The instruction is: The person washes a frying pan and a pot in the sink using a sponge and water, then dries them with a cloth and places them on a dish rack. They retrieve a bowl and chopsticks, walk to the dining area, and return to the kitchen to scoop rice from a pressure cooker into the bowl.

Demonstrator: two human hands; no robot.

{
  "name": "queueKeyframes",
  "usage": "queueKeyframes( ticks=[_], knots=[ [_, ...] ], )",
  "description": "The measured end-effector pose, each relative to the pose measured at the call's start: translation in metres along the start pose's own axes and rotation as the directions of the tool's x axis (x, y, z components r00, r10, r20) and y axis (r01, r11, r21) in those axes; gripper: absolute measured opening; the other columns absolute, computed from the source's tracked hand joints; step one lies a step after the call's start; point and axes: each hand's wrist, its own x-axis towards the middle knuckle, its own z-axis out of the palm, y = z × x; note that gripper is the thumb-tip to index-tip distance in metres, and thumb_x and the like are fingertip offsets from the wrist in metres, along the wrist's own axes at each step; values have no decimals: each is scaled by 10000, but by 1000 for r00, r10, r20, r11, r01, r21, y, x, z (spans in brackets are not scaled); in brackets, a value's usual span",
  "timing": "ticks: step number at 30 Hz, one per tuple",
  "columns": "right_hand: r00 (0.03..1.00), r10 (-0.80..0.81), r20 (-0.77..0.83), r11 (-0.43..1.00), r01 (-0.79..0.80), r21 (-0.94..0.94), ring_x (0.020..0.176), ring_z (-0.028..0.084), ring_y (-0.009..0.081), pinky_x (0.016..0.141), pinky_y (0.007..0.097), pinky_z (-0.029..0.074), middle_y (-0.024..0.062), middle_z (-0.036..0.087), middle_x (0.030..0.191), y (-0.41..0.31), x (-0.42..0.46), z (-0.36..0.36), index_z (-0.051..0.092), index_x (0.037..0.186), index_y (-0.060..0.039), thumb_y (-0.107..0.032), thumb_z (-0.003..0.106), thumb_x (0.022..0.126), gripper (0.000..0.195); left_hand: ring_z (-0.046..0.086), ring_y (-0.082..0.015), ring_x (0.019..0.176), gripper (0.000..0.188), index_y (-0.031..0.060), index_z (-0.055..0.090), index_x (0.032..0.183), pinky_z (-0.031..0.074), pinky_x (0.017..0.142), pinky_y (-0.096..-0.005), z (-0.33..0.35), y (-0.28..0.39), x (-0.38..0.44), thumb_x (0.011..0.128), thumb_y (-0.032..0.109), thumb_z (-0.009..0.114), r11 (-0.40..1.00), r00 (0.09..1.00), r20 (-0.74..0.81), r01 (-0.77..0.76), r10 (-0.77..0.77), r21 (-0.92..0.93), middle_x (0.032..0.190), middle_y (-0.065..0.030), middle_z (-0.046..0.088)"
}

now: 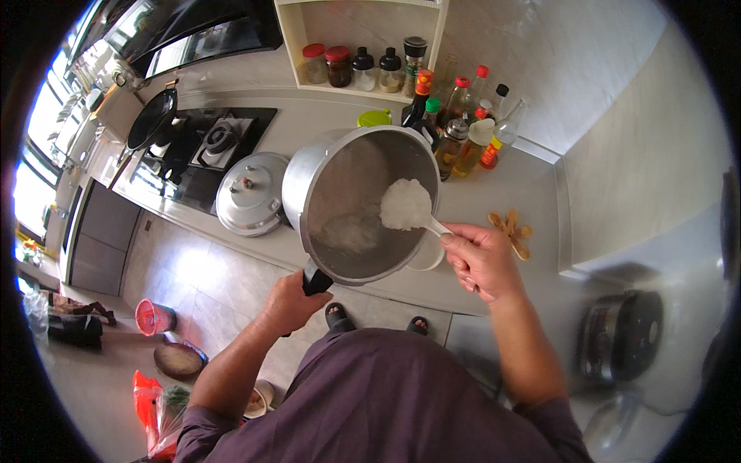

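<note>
My left hand [294, 305] grips the black handle [316, 280] of a deep metal pot [362, 162], which is tilted so that its mouth faces me. Inside, a patch of whitish residue or rice [350, 230] lies toward the lower part. A white spoon [438, 226] is in my right hand [485, 257], heaped with a clump of what looks like cooked white rice [406, 204], held at the pot's mouth. Partly hidden below the pot's rim is a white bowl [429, 261] on the counter. The pressure cooker lid [250, 195] rests left of the pot.
A gas hob [200, 144] with a black wok [153, 118] is at the left. Several sauce and oil bottles [463, 133] crowd behind the pot, below a shelf of jars [362, 68]. A wooden flower-shaped trivet [512, 232] and a dark appliance [622, 335] are at the right.
</note>
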Motion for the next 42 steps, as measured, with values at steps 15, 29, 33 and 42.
queueKeyframes(
  ticks=[15,29,33,42],
  knots=[
    [795,-580,178,193,347,-918,605,619,180,585,361,568,88,652,781,160,26,-55,643,1378,17,-103,652,970,426,705,-301,672,421,-26,656,986,532,642,-454,-14,-22,23,844,337,818,995,985,-142,98,-98,-5,726,-177,684],
    [737,-593,325,-219,240,-946,801,681,235,665,371,597,87,631,933,162,11,-44,592,1419,20,-83,633,879,551,723,-383,773,421,-39,673,995,546,713,-463,-17,-30,18,833,318,825,997,981,-185,61,-51,46,799,-237,710],
    [676,-705,215,-23,280,-960,742,676,210,651,354,578,85,652,886,157,10,-41,603,1436,-13,-47,661,926,514,726,-369,755,415,-44,675,986,546,698,-461,-20,-33,18,835,312,824,996,980,-181,84,-79,20,801,-235,712],
    [888,-379,-261,921,333,-203,726,643,105,624,305,527,73,710,878,111,0,-10,654,1395,-9,-61,687,995,405,689,-239,670,392,-14,673,1013,550,638,-427,-12,-31,16,847,298,843,998,988,-152,-1,11,70,763,-141,706]
  ],
)
